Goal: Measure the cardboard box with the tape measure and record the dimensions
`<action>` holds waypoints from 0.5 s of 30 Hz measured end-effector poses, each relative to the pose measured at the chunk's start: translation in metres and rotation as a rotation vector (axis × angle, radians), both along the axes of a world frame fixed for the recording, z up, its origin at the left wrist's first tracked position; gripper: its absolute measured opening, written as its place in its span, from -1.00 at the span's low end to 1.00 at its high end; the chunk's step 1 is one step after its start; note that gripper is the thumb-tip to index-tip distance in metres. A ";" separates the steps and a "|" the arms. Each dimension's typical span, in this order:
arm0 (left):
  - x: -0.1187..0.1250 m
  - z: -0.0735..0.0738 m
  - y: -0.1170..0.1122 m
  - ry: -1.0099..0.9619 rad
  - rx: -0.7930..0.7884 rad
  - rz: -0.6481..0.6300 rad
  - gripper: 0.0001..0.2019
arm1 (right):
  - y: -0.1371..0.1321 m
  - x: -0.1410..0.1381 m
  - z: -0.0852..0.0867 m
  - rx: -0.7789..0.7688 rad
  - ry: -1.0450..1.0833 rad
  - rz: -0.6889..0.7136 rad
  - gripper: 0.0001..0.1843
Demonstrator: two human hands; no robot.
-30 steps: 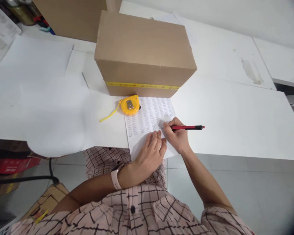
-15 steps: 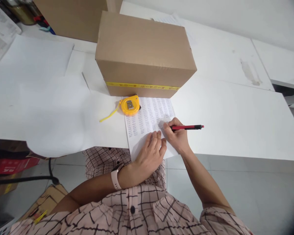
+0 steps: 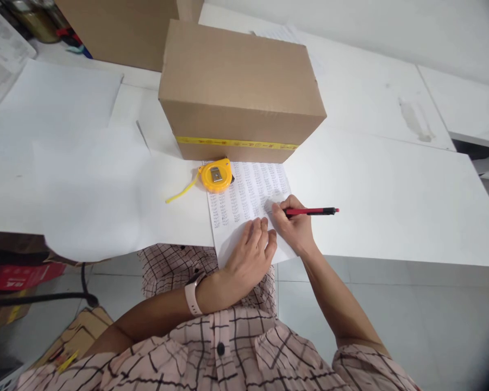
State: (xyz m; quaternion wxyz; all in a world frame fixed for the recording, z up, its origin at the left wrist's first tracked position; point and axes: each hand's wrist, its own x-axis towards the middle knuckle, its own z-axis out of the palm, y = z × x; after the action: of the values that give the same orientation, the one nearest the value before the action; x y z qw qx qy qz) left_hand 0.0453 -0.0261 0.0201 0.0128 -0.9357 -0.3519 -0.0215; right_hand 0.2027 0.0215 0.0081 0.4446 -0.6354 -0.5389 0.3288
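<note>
A sheet of paper (image 3: 228, 239) with columns of small handwriting lies at the table's front edge, its lower end overhanging. My left hand (image 3: 250, 252) rests flat on its lower part, fingers stretched out and holding nothing. My right hand (image 3: 295, 225) grips a red and black pen (image 3: 315, 211), with the writing end down at the sheet; the tip itself is hidden by my fingers. A yellow tape measure (image 3: 216, 175) sits on the sheet's upper left, its yellow wrist strap trailing left. Behind it, a cardboard box (image 3: 240, 81) with yellow tape stands over the sheet's far end.
Another cardboard box (image 3: 122, 32) stands at the back left. Large white sheets (image 3: 93, 184) cover the left of the white table (image 3: 391, 206). Jars (image 3: 41, 24) stand in the far left corner. A dark curved bar (image 3: 36, 298) shows below the table at left.
Almost nothing differs. Both hands, the pen, the paper and the tape measure stay in practically the same places.
</note>
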 end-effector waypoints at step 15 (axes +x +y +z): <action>-0.001 -0.003 -0.001 -0.035 -0.006 0.004 -0.49 | 0.001 0.000 0.001 0.000 -0.019 -0.031 -0.69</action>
State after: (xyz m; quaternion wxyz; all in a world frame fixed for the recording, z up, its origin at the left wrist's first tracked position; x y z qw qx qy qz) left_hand 0.0447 -0.0272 0.0173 0.0036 -0.9345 -0.3541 -0.0369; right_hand 0.2027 0.0221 0.0095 0.4445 -0.6467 -0.5332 0.3160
